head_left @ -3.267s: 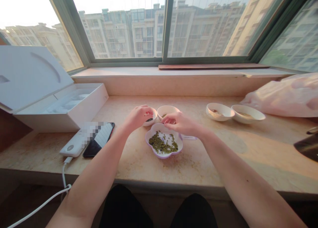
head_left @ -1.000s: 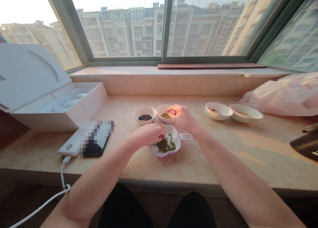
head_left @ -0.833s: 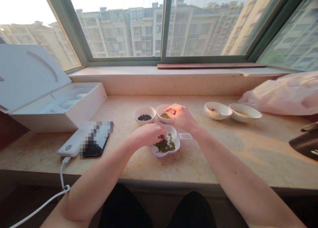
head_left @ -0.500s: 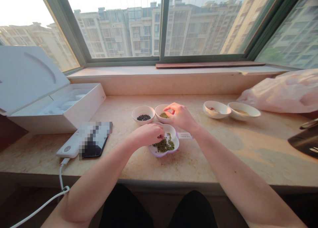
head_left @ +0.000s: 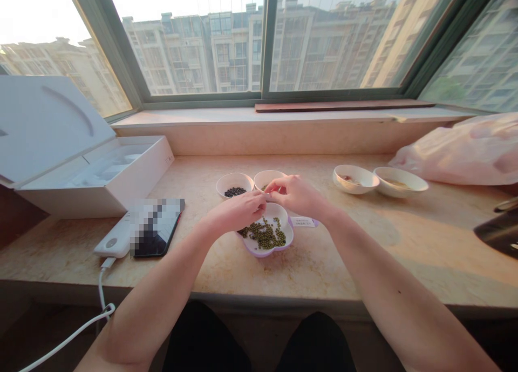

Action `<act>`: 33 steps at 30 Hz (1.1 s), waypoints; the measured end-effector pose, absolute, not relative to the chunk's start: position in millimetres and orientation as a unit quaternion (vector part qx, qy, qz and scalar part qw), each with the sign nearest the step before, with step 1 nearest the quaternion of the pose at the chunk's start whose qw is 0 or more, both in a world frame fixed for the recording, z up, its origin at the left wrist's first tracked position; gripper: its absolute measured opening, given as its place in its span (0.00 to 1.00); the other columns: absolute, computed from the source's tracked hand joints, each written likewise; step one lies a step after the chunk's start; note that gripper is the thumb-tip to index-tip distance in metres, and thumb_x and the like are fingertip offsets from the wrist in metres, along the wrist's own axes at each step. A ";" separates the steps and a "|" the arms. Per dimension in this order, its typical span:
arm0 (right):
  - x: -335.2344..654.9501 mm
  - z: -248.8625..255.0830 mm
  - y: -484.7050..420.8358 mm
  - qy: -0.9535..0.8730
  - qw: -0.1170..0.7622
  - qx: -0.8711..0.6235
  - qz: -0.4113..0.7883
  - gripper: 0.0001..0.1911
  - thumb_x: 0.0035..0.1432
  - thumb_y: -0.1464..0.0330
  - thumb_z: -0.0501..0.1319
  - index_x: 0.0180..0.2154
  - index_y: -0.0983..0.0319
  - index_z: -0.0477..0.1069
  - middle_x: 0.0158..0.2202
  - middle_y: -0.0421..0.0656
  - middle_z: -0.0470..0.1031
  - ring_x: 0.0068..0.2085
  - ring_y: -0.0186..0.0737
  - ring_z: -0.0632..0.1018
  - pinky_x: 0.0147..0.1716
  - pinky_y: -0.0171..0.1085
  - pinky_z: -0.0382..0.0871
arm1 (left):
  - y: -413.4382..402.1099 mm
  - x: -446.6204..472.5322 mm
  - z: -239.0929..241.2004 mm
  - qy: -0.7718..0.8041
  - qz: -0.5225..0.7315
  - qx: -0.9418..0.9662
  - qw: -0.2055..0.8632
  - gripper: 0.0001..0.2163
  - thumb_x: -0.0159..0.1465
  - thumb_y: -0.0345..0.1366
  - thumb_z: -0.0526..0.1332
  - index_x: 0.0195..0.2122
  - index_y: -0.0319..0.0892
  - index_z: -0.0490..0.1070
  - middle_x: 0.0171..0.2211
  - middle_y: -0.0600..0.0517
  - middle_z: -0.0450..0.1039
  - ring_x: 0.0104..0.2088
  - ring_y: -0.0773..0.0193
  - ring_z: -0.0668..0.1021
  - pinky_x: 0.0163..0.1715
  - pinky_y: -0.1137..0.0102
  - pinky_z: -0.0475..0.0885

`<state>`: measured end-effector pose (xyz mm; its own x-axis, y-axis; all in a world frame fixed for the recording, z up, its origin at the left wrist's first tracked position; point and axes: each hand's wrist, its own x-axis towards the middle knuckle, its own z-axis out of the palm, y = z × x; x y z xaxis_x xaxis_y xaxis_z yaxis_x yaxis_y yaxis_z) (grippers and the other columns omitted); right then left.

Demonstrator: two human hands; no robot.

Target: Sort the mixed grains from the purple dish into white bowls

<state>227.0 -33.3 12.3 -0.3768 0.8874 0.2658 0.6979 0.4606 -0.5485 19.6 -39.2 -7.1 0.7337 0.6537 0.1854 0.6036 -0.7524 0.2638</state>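
A white, purple-edged dish with a labelled handle holds loose green beans, which look like mung beans. My left hand is over the dish's far left part, its fingers drawn together close to my right fingertips. Just behind the dish, my right hand has thumb and fingers pinched at the near rim of a white bowl, partly hiding the green contents. Whatever either hand holds is too small to make out. Beside that bowl, on the left, a second white bowl contains small black beans.
To the left are an open white box, a white power bank with a cable, and a phone. Two white bowls stand at right before a plastic bag. A dark object sits at the right edge.
My left hand has lifted from the green beans and moved away from me towards my right hand. My right hand has come slightly nearer, from over the bowl to its near rim.
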 end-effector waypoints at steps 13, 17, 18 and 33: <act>212.4 7.2 -53.2 -0.894 0.046 -0.348 0.278 0.31 0.47 0.64 0.76 0.55 0.55 0.78 0.61 0.45 0.75 0.58 0.53 0.77 0.56 0.44 0.73 | 7.1 -9.0 -17.9 0.545 0.233 0.803 0.057 0.09 0.71 0.31 0.54 0.34 0.42 0.71 0.37 0.46 0.76 0.39 0.58 0.78 0.44 0.65 0.72; 212.3 0.5 -48.2 -0.894 0.004 -0.353 0.274 0.33 0.48 0.64 0.76 0.57 0.57 0.77 0.60 0.48 0.73 0.57 0.54 0.76 0.54 0.45 0.72 | 7.1 -8.4 -17.7 0.552 0.214 0.803 0.074 0.10 0.68 0.29 0.54 0.29 0.43 0.68 0.32 0.49 0.76 0.33 0.61 0.74 0.36 0.67 0.67; 212.3 -0.4 -47.0 -0.894 0.000 -0.355 0.272 0.32 0.48 0.64 0.75 0.57 0.57 0.77 0.59 0.48 0.73 0.57 0.54 0.76 0.53 0.44 0.72 | 6.6 -8.1 -16.8 0.553 0.210 0.802 0.079 0.11 0.68 0.29 0.54 0.28 0.43 0.66 0.31 0.49 0.75 0.31 0.62 0.73 0.34 0.67 0.65; 199.5 -2.4 -46.8 -0.857 0.007 -0.427 0.286 0.05 0.61 0.70 0.65 0.31 0.60 0.77 0.31 0.42 0.78 0.33 0.40 0.76 0.30 0.38 0.62 | 7.4 -7.1 -17.3 0.537 0.224 0.808 0.097 0.13 0.67 0.27 0.55 0.24 0.42 0.67 0.27 0.52 0.72 0.29 0.64 0.69 0.32 0.68 0.62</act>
<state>199.5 -46.8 -2.4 -0.6345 0.7373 -0.2320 0.7287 0.4706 -0.4975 -7.1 7.4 -17.3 0.3232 0.9106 0.2574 0.8241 -0.4046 0.3965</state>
